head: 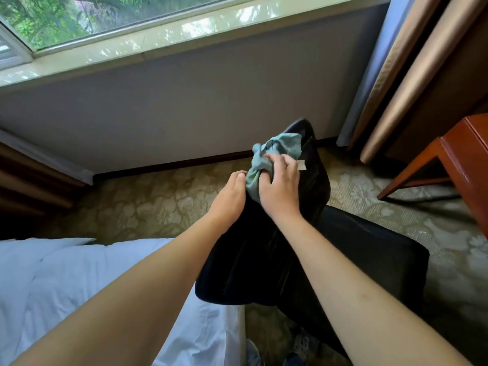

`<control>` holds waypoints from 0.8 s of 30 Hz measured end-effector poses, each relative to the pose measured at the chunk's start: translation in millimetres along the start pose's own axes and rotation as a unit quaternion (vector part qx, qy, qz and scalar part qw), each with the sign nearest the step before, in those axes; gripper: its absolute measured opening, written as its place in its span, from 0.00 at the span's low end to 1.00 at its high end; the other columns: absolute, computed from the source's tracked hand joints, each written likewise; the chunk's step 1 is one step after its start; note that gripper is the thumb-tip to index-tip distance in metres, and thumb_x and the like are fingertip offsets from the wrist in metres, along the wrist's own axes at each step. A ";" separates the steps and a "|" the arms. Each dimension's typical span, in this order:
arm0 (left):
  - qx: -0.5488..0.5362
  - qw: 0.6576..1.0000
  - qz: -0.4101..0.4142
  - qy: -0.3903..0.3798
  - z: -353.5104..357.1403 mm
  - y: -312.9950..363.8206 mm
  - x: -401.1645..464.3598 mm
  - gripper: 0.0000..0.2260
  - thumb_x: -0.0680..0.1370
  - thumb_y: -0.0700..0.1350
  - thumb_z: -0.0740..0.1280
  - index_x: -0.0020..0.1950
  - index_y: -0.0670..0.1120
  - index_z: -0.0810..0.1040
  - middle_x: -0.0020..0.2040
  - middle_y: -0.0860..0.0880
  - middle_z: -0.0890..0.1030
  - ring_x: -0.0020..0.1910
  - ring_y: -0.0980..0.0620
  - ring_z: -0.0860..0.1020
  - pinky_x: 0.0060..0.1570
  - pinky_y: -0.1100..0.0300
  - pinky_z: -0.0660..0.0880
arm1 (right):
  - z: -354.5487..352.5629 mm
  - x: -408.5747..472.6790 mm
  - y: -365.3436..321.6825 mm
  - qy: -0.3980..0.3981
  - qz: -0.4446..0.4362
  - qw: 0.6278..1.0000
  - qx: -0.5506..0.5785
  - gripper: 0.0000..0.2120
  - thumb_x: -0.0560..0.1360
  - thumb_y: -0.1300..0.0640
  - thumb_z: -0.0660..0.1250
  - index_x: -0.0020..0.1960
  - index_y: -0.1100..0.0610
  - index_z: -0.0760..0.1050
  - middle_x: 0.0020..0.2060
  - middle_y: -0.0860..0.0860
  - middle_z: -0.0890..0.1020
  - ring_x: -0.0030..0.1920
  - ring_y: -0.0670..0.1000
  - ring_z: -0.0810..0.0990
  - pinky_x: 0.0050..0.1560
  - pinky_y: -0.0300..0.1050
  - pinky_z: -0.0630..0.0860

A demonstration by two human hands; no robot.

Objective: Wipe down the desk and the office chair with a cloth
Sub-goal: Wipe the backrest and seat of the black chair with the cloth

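Two hands, R hand point(280, 186) w/ cloth point(274, 154)

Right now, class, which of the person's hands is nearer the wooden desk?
Right. The right hand grips the teal cloth on the black chair, desk side; the left hand rests on the chair's far side.

The office chair point(264, 247) is covered in black leather-like upholstery, smooth with a dull sheen along its backrest. Bunched on that backrest, the cloth point(274, 151) is soft, matt teal fabric, crumpled into folds, with a small pale label beside it. Right of the chair, the desk point(459, 154) is reddish wood with a glossy varnish. Under the chair lies a matt patterned carpet point(158, 204); left of it, white wrinkled bedding point(66, 273)
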State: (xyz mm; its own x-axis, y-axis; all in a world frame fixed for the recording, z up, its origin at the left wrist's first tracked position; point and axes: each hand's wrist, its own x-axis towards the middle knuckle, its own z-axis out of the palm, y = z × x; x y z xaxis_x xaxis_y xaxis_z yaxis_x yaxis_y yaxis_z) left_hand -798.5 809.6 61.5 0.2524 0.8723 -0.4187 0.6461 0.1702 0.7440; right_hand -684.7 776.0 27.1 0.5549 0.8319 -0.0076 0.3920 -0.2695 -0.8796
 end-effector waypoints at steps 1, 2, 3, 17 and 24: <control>-0.008 1.000 0.003 0.001 0.2 -0.6 -0.3 0.19 0.82 0.58 0.47 0.65 0.58 0.72 0.59 0.54 0.79 0.58 0.53 0.76 0.64 0.49 0.71 | 5.3 -18.3 0.8 -0.009 -0.005 1.000 0.001 0.17 0.79 0.55 0.62 0.68 0.48 0.72 0.69 0.50 0.65 0.70 0.53 0.65 0.72 0.51 0.65; -0.016 1.000 0.001 0.001 0.4 -1.5 -0.7 0.19 0.82 0.58 0.47 0.64 0.59 0.73 0.58 0.55 0.80 0.58 0.53 0.77 0.65 0.48 0.71 | 10.6 -36.7 2.1 -0.018 -0.006 1.000 0.001 0.18 0.79 0.55 0.62 0.69 0.49 0.72 0.70 0.49 0.65 0.70 0.52 0.64 0.73 0.52 0.65; -0.023 1.000 -0.002 0.001 1.0 -3.4 -1.0 0.18 0.81 0.59 0.48 0.62 0.60 0.74 0.57 0.56 0.80 0.58 0.54 0.77 0.65 0.48 0.71 | 15.1 -52.8 3.6 -0.027 -0.004 1.000 0.003 0.18 0.80 0.55 0.61 0.70 0.50 0.70 0.71 0.49 0.64 0.71 0.51 0.63 0.74 0.52 0.64; 0.098 0.994 0.035 0.026 5.6 -0.9 -12.8 0.18 0.82 0.63 0.50 0.69 0.62 0.68 0.55 0.58 0.81 0.53 0.54 0.78 0.50 0.56 0.71 | -13.5 19.9 15.9 -0.030 -0.006 0.999 -0.039 0.20 0.84 0.51 0.56 0.75 0.50 0.65 0.78 0.51 0.61 0.78 0.54 0.59 0.77 0.56 0.60; 0.138 0.989 0.034 0.045 6.6 -1.0 -11.2 0.17 0.83 0.62 0.50 0.69 0.64 0.66 0.47 0.57 0.81 0.43 0.61 0.78 0.45 0.57 0.76 | -35.2 111.7 8.8 -0.008 0.115 0.993 0.021 0.22 0.84 0.52 0.53 0.78 0.49 0.62 0.77 0.50 0.62 0.76 0.54 0.63 0.74 0.54 0.66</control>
State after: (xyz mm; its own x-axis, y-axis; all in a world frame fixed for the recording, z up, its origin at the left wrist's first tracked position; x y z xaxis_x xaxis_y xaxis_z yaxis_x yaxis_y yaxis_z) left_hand -797.2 796.6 62.0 0.2452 0.9168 -0.3151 0.8053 -0.0117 0.5928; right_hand -593.4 849.5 35.2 0.6134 0.7592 -0.2176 0.2256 -0.4325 -0.8729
